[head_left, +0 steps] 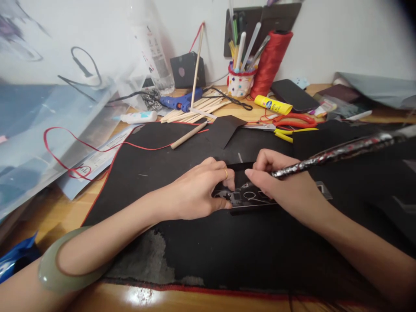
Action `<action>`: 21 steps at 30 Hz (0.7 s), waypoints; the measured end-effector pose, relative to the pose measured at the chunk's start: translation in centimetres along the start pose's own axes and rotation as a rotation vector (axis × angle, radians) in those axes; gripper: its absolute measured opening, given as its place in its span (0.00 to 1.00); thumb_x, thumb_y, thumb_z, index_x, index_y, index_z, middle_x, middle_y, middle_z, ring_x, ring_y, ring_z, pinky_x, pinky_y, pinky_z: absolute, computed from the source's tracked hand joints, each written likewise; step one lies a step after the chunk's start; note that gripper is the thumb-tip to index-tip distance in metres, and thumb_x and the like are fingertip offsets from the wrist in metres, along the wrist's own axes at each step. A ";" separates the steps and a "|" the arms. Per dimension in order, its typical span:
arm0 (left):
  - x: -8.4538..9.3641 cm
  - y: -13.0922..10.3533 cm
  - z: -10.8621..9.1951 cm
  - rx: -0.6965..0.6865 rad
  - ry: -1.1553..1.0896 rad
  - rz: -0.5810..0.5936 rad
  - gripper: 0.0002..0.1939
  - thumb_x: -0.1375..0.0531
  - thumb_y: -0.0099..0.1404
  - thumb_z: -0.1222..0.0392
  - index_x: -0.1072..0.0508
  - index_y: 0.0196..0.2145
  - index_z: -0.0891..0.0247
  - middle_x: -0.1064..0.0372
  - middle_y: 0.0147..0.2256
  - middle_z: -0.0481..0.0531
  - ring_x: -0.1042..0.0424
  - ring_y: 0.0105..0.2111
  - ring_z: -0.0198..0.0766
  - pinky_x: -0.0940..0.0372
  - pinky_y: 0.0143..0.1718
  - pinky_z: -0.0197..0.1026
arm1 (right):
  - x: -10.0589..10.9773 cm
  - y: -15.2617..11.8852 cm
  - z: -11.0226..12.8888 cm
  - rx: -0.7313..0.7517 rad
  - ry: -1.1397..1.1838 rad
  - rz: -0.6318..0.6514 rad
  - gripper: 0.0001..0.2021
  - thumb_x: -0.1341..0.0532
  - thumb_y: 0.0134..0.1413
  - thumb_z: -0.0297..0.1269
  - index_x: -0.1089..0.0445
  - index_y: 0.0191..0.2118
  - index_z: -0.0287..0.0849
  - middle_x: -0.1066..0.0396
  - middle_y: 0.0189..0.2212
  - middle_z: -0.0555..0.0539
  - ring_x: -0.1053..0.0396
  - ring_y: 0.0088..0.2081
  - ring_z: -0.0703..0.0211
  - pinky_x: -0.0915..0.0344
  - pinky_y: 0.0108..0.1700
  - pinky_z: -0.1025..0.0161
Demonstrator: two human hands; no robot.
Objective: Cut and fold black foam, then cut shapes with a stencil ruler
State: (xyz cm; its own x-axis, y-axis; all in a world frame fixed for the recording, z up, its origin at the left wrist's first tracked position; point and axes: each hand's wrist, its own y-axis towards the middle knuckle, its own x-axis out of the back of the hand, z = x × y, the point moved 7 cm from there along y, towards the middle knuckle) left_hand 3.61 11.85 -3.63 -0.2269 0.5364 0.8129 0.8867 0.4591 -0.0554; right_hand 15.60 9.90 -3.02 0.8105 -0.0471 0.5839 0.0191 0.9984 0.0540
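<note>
My right hand (286,182) is closed in a writing grip round a long pen (341,151) with a shiny, dark, red-flecked barrel. Its tip points down at a clear plastic stencil (250,196) with cut-out shapes, including a circle and a star. Curled over the stencil's left end is my left hand (195,188), its thumb and fingertips pressing it down. Dark card (242,168) lies beneath the stencil, on a black mat (198,242). The stencil's right part passes under my right hand, which partly hides it.
Behind lie a wooden-handled tool (188,135), a folded black paper piece (225,129), orange scissors (289,121), a yellow glue stick (273,105), a blue glue gun (177,102) and wooden sticks (195,112). A pen cup (241,82) and red thread spool (272,63) stand by the wall.
</note>
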 end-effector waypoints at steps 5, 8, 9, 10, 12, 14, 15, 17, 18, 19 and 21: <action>-0.1 0.0 0.1 0.013 -0.016 0.004 0.09 0.39 0.57 0.59 0.34 0.36 0.62 0.39 0.36 0.51 0.42 0.39 0.42 0.43 0.40 0.43 | 1.1 0.0 -0.6 -0.021 -0.034 0.000 0.12 0.41 0.47 0.35 0.46 0.20 0.43 0.46 0.14 0.58 0.49 0.17 0.71 0.52 0.17 0.71; -0.1 0.0 0.1 0.012 -0.020 0.004 0.09 0.39 0.57 0.60 0.35 0.36 0.61 0.39 0.36 0.51 0.42 0.39 0.42 0.43 0.41 0.43 | 0.9 -0.2 -0.5 0.009 -0.075 0.032 0.11 0.40 0.44 0.32 0.45 0.21 0.43 0.46 0.15 0.58 0.49 0.18 0.70 0.52 0.18 0.71; -0.1 0.0 0.2 0.015 -0.020 0.006 0.09 0.39 0.58 0.60 0.35 0.36 0.61 0.39 0.36 0.51 0.42 0.39 0.42 0.43 0.41 0.43 | 0.7 -0.2 -0.4 0.019 -0.094 0.041 0.11 0.40 0.44 0.31 0.46 0.21 0.43 0.46 0.15 0.58 0.49 0.18 0.70 0.52 0.18 0.71; -0.1 0.0 0.2 0.018 -0.020 0.009 0.09 0.40 0.58 0.59 0.35 0.36 0.61 0.39 0.36 0.50 0.42 0.39 0.42 0.43 0.40 0.43 | 0.6 -0.2 -0.4 0.027 -0.113 0.047 0.11 0.41 0.43 0.30 0.46 0.21 0.43 0.46 0.15 0.58 0.48 0.18 0.70 0.51 0.18 0.71; -0.1 0.0 0.2 0.021 -0.021 0.014 0.09 0.40 0.58 0.59 0.35 0.36 0.61 0.39 0.36 0.50 0.42 0.39 0.42 0.43 0.40 0.43 | 0.6 -0.3 -0.4 0.036 -0.150 0.047 0.11 0.41 0.43 0.29 0.47 0.20 0.43 0.47 0.15 0.58 0.49 0.18 0.70 0.52 0.18 0.71; -0.1 0.0 0.2 0.023 -0.020 0.016 0.09 0.40 0.58 0.59 0.35 0.36 0.62 0.39 0.36 0.50 0.42 0.39 0.42 0.43 0.40 0.43 | 0.5 -0.4 -0.4 0.042 -0.176 0.046 0.12 0.42 0.43 0.28 0.47 0.19 0.43 0.47 0.14 0.58 0.49 0.18 0.70 0.52 0.18 0.71; -0.1 0.0 0.2 0.021 -0.020 0.017 0.09 0.40 0.58 0.59 0.35 0.36 0.62 0.39 0.36 0.50 0.42 0.39 0.42 0.43 0.40 0.43 | 0.5 -0.4 -0.3 0.050 -0.180 0.052 0.12 0.42 0.43 0.29 0.47 0.19 0.43 0.47 0.14 0.58 0.49 0.17 0.70 0.53 0.17 0.71; -0.1 0.1 0.1 0.020 -0.020 0.017 0.09 0.40 0.58 0.60 0.35 0.36 0.62 0.39 0.36 0.50 0.42 0.39 0.41 0.43 0.40 0.43 | 0.1 -0.5 -0.1 0.070 -0.176 0.078 0.12 0.42 0.44 0.30 0.46 0.19 0.43 0.46 0.14 0.58 0.48 0.17 0.70 0.52 0.18 0.71; 0.0 0.1 0.1 0.022 -0.021 0.016 0.09 0.40 0.58 0.60 0.35 0.36 0.62 0.39 0.36 0.50 0.42 0.39 0.41 0.43 0.40 0.43 | -0.1 -0.5 0.1 0.081 -0.169 0.094 0.11 0.42 0.45 0.30 0.46 0.19 0.43 0.45 0.14 0.58 0.48 0.17 0.71 0.51 0.18 0.71; 0.0 0.1 0.1 0.024 -0.021 0.013 0.09 0.40 0.58 0.60 0.35 0.35 0.62 0.39 0.35 0.50 0.42 0.38 0.41 0.43 0.40 0.42 | -0.4 -0.6 0.2 0.091 -0.164 0.109 0.11 0.41 0.45 0.31 0.45 0.20 0.43 0.45 0.15 0.58 0.47 0.17 0.71 0.51 0.18 0.72; 0.0 0.1 0.1 0.023 -0.021 0.009 0.08 0.40 0.57 0.61 0.35 0.34 0.62 0.39 0.34 0.50 0.42 0.38 0.41 0.43 0.39 0.42 | -0.9 -0.6 0.6 0.108 -0.160 0.131 0.10 0.41 0.46 0.32 0.44 0.20 0.43 0.44 0.15 0.58 0.47 0.17 0.71 0.51 0.18 0.72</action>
State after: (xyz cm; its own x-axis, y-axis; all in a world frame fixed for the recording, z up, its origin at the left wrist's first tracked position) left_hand 3.68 11.97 -3.75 -0.2274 0.5557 0.7997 0.8792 0.4703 -0.0768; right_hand 14.54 9.34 -3.12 0.6988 0.0698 0.7119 -0.1498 0.9874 0.0502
